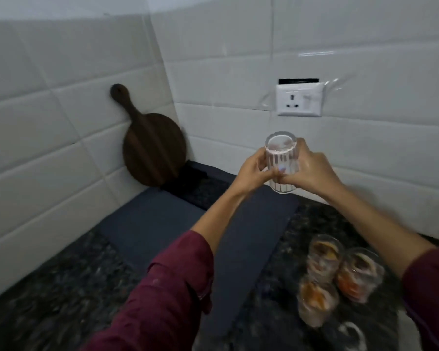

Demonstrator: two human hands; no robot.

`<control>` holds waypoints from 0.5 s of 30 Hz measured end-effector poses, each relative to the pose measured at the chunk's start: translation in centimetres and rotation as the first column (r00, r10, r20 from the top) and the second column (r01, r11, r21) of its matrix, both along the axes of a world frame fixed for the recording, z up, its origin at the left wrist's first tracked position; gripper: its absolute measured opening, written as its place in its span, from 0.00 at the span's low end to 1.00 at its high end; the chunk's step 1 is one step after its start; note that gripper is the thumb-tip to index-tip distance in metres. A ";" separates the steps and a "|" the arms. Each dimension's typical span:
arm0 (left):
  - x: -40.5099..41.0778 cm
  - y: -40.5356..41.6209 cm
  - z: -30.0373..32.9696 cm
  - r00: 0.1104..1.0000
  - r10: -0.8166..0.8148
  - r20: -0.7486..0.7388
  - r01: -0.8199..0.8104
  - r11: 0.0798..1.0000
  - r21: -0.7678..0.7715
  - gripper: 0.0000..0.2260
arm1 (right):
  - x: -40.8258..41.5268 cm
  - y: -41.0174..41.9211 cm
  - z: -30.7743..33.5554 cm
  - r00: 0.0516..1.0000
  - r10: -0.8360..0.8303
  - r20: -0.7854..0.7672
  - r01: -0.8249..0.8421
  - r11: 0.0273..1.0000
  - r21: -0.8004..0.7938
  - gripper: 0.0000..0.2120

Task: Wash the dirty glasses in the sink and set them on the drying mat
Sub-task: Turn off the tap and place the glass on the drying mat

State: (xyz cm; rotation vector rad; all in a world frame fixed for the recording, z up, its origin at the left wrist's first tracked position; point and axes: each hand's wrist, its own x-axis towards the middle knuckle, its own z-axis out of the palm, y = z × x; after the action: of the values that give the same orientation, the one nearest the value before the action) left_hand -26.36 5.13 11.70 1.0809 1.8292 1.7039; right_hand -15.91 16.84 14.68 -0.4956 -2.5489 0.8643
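I have one view only, from the head camera, so nothing is shared with a second; it looks forward and down from above the counter point(69, 279), into the tiled corner where two walls meet; the wide lens bends the tile lines toward the edges; both forearms reach away from me into mid-frame, the left hand point(254, 171) and right hand point(312, 173) meeting near the centre; the mat point(162, 224) lies below them; the socket point(299, 98) sits at upper right; the lower edge is blurred.
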 end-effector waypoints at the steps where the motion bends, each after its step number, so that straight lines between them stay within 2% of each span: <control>1: -1.9 -1.5 -0.2 1.000 0.023 0.021 -0.023 1.000 -0.006 0.28 | -2.8 -1.1 -0.5 1.000 0.014 -0.005 -0.014 1.000 -0.002 0.37; 2: -4.0 -3.1 -0.6 0.999 0.041 0.036 -0.040 0.999 -0.020 0.29 | -5.4 -2.2 -1.1 0.999 0.034 -0.007 -0.034 0.999 -0.001 0.36; 4: -7.7 -5.9 -1.2 0.994 0.099 0.045 -0.096 0.993 -0.062 0.24 | -10.7 -4.2 -2.7 0.998 0.066 -0.013 -0.066 0.998 -0.018 0.34; 6: -11.2 -9.1 -2.8 0.973 0.223 -0.065 -0.232 0.954 -0.189 0.20 | -15.5 -6.2 -4.5 0.995 0.092 -0.025 -0.094 0.993 -0.072 0.34; 8: -14.5 -12.8 -6.1 0.902 0.336 -0.270 -0.420 0.826 -0.376 0.25 | -19.8 -7.6 -6.3 0.995 0.099 -0.032 -0.102 0.987 -0.126 0.36; 9: -15.9 -14.4 -8.1 0.882 0.329 -0.337 -0.460 0.759 -0.461 0.29 | -21.8 -8.1 -7.2 0.995 0.096 -0.028 -0.099 0.983 -0.155 0.36; 12: -18.4 -17.6 -13.9 0.899 0.219 -0.380 -0.436 0.541 -0.719 0.37 | -26.7 -9.0 -10.2 0.997 0.078 -0.005 -0.077 0.974 -0.213 0.36; 14: -18.7 -18.4 -16.1 0.904 0.166 -0.394 -0.426 0.421 -0.800 0.36 | -29.2 -9.2 -12.1 0.997 0.074 0.017 -0.068 0.972 -0.224 0.36; 15: -18.7 -18.5 -16.8 0.905 0.139 -0.402 -0.423 0.398 -0.814 0.37 | -30.2 -9.2 -12.9 0.997 0.073 0.028 -0.065 0.972 -0.226 0.36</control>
State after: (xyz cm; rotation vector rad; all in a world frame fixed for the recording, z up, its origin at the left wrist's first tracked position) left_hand -45.09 -13.38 -5.13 0.5186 2.7000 0.4083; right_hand -46.08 7.65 1.74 -0.4953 -2.5268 1.1884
